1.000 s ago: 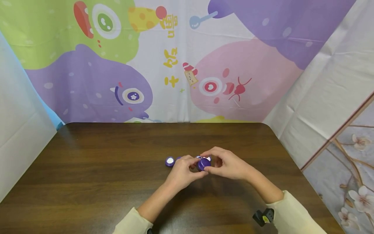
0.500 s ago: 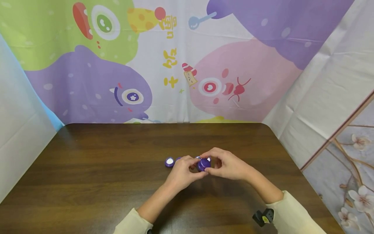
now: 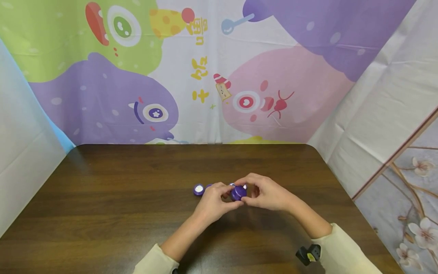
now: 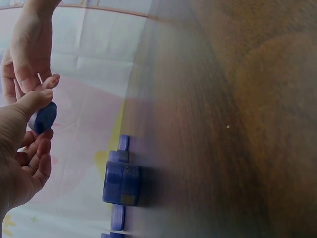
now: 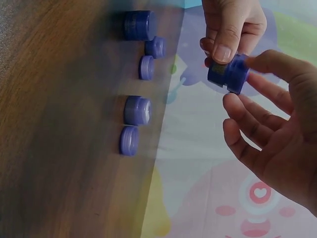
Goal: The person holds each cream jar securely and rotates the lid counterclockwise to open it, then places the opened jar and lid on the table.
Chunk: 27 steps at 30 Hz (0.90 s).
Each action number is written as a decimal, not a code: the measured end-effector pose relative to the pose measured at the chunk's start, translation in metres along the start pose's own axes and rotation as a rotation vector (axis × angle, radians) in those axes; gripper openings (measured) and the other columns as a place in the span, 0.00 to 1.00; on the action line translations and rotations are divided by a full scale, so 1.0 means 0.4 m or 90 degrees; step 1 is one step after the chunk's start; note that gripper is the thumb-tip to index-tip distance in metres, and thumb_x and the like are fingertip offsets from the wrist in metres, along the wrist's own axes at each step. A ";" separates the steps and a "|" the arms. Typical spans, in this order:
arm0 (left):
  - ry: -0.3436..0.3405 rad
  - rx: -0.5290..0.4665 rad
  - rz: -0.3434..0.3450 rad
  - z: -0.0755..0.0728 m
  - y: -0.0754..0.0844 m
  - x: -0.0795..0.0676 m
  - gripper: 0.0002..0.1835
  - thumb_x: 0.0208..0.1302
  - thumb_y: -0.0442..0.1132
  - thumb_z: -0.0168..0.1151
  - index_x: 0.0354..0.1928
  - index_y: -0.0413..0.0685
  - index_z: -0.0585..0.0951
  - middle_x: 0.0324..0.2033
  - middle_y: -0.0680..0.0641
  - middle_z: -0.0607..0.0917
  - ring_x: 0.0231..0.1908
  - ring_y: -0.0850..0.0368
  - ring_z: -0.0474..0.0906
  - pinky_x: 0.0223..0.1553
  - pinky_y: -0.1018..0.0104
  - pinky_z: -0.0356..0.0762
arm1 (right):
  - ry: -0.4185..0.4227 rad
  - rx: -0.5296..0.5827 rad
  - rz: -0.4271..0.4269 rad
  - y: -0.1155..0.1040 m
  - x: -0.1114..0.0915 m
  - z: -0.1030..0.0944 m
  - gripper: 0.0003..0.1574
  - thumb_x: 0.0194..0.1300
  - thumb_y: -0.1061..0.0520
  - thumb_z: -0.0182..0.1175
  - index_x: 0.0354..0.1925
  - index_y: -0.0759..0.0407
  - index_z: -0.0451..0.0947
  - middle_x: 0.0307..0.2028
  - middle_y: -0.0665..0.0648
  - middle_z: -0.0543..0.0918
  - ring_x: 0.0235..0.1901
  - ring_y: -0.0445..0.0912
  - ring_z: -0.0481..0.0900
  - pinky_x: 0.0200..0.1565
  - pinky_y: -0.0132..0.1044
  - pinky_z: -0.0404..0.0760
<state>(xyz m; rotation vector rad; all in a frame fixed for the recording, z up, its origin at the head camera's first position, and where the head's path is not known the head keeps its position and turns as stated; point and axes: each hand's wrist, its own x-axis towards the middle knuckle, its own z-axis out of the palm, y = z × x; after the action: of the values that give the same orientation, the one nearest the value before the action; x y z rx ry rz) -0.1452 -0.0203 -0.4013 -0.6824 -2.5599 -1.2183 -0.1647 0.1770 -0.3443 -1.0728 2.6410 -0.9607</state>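
Both hands meet over the middle of the table around a small purple jar (image 5: pixel 218 73) and its purple lid (image 5: pixel 238 74), with a narrow gap between the two parts in the right wrist view. My left hand (image 3: pixel 215 201) pinches the jar with its thumb laid along the side. My right hand (image 3: pixel 268 193) has its thumb and fingertips at the lid, other fingers spread below. In the left wrist view, a round purple face (image 4: pixel 46 117) shows between the left thumb and fingers. Part of the held jar is hidden by the fingers.
Behind the hands a row of purple pieces stands on the brown table (image 3: pixel 119 213): a large jar (image 5: pixel 138 25), a small jar (image 5: pixel 155 47), a flat lid (image 5: pixel 146 68), a white-topped jar (image 5: pixel 137 110) and another lid (image 5: pixel 129 140). A patterned curtain (image 3: pixel 191 125) hangs behind the table.
The purple jar and lid have tilted slightly between the fingers, and a line now shows across them. The right thumb has shifted a little lower; the left hand stays about where it was.
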 end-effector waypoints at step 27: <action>0.009 -0.006 0.002 0.000 -0.006 -0.002 0.17 0.48 0.48 0.73 0.38 0.45 0.85 0.26 0.52 0.81 0.29 0.63 0.74 0.30 0.76 0.72 | -0.009 0.011 0.058 0.003 0.009 0.005 0.22 0.60 0.49 0.63 0.51 0.53 0.77 0.34 0.49 0.81 0.25 0.39 0.72 0.26 0.29 0.73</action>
<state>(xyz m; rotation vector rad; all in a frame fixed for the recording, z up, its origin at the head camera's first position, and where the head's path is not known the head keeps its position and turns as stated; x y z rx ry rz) -0.1458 -0.0217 -0.4033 -0.6784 -2.5426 -1.2303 -0.1672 0.1743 -0.3463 -0.9419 2.6399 -0.9527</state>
